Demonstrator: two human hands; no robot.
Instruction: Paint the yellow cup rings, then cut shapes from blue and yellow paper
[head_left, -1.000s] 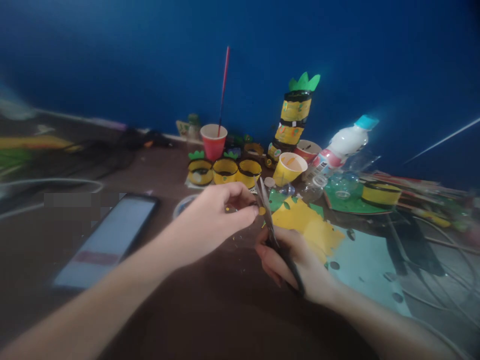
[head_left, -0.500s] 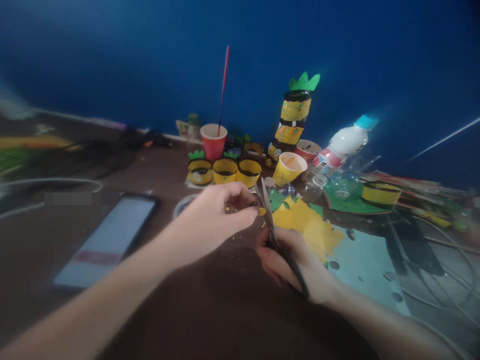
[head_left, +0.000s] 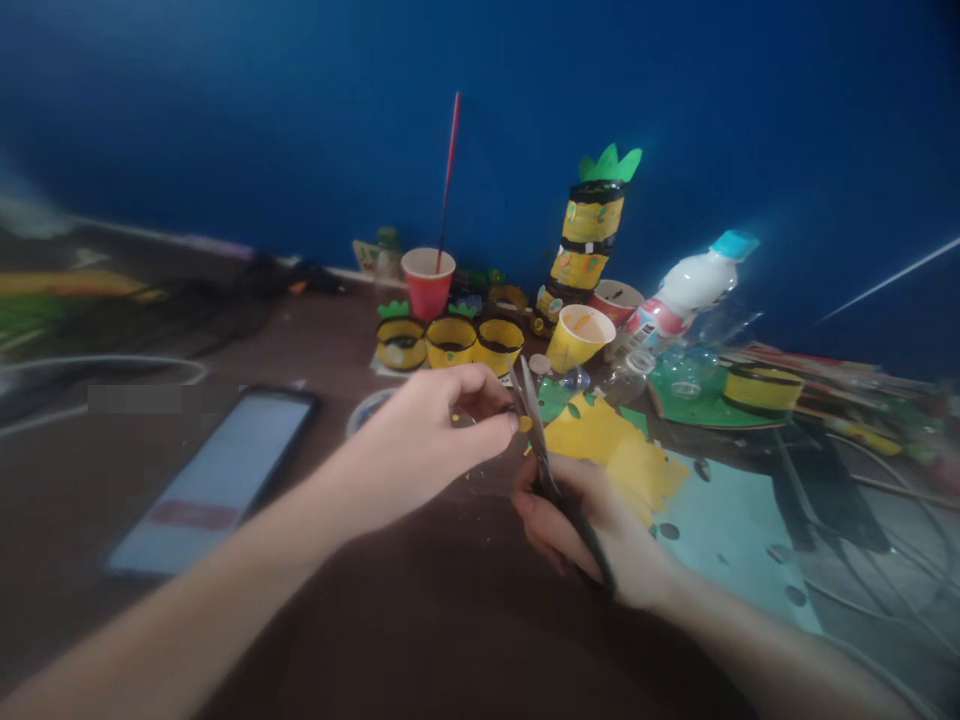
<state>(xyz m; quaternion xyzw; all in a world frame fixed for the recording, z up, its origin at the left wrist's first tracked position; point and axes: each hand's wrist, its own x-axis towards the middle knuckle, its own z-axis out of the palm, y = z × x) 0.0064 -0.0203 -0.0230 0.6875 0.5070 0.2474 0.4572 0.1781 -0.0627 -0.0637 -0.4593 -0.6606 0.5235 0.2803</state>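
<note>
My left hand (head_left: pixel 435 430) is pinched on a tiny yellow paper piece (head_left: pixel 525 423) at its fingertips. My right hand (head_left: pixel 581 530) grips a pair of scissors (head_left: pixel 534 420) by the dark handles, blades pointing up and slightly apart around that piece. Just behind the blades lies a ragged yellow paper sheet (head_left: pixel 611 450) on a pale blue sheet (head_left: pixel 727 540). Small yellow scraps dot the brown table under my hands.
A phone (head_left: pixel 214 480) with a lit screen lies at the left. Behind stand three yellow rings (head_left: pixel 450 342), a red cup (head_left: pixel 427 282) with a brush, a stacked yellow pineapple figure (head_left: pixel 589 240), a yellow cup (head_left: pixel 576 337), a white bottle (head_left: pixel 686 290) and a green plate (head_left: pixel 705 400).
The scissor blades have closed a little on the yellow piece. Both hands stay in nearly the same place.
</note>
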